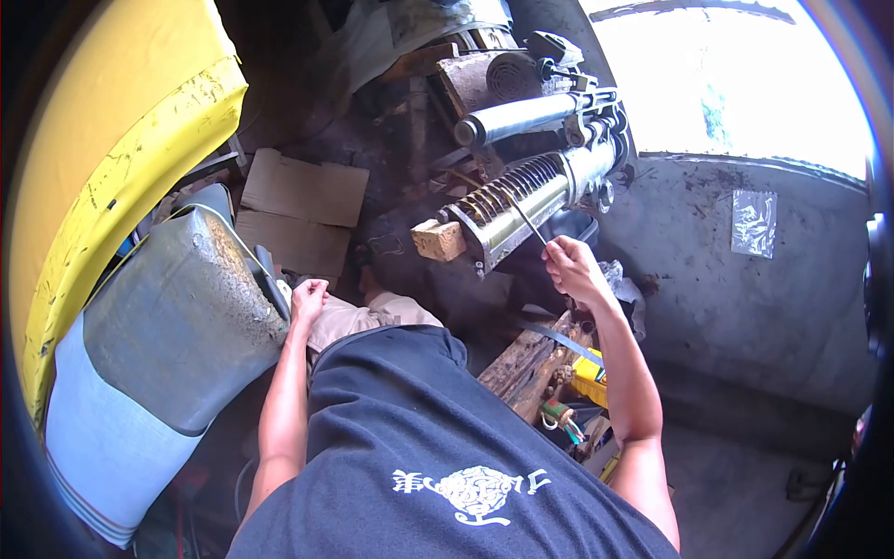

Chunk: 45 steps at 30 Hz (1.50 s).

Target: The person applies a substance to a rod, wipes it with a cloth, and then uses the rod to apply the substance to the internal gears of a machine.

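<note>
My right hand [574, 268] is closed round a thin dark rod [528, 222]. The rod's far end reaches across the coil spring [510, 189] of a metal cylinder assembly [585, 175]. A short wooden block [439, 240] sits against the near end plate of that assembly. Beside it runs a second, smooth metal tube [521, 117]. My left hand [309, 302] is held low by my light shorts [346, 321], its fingers curled in; whatever they hold, if anything, is hidden.
On the left are a yellow panel [140, 158] and a worn grey padded piece [186, 307]. Cardboard [303, 191] lies beyond my left hand. Rough timber [526, 368] and a yellow tool [589, 380] are below my right arm. A plastic bag [753, 224] hangs on the wall.
</note>
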Each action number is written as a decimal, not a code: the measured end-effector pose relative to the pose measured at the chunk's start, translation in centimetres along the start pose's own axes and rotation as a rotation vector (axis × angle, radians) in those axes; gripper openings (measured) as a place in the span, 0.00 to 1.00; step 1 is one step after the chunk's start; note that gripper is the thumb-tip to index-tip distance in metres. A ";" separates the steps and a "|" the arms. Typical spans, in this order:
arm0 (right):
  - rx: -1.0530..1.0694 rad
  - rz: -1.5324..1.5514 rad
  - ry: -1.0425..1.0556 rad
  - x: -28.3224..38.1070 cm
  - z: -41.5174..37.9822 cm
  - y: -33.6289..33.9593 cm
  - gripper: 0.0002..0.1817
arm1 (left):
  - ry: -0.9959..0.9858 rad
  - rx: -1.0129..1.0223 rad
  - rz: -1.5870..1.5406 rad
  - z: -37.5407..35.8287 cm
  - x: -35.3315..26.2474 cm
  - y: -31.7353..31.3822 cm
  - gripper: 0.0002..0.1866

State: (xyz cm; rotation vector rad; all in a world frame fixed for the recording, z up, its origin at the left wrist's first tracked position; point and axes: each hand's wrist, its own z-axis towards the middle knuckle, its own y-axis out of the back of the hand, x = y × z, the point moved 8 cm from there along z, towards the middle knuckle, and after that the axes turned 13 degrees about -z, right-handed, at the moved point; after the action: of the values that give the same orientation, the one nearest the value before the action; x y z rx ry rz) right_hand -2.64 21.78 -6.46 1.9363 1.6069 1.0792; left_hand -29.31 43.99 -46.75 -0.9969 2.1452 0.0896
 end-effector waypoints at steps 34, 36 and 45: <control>-0.022 -0.102 0.112 0.9 1.2 0.2 0.11 | 0.061 0.021 0.005 -1.0 -0.9 -0.5 0.10; -0.012 -0.111 0.177 0.9 1.7 0.5 0.10 | 0.060 0.016 0.005 -1.1 -0.9 -0.3 0.10; -0.361 -0.675 0.439 4.0 1.9 3.2 0.10 | 0.076 -0.042 -0.027 -0.9 -0.8 0.0 0.08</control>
State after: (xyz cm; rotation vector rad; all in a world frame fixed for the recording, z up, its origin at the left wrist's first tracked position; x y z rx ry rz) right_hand 1.01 25.09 -4.09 0.8515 1.9092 1.4057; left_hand -29.51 44.23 -45.59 -1.0690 2.2062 0.0857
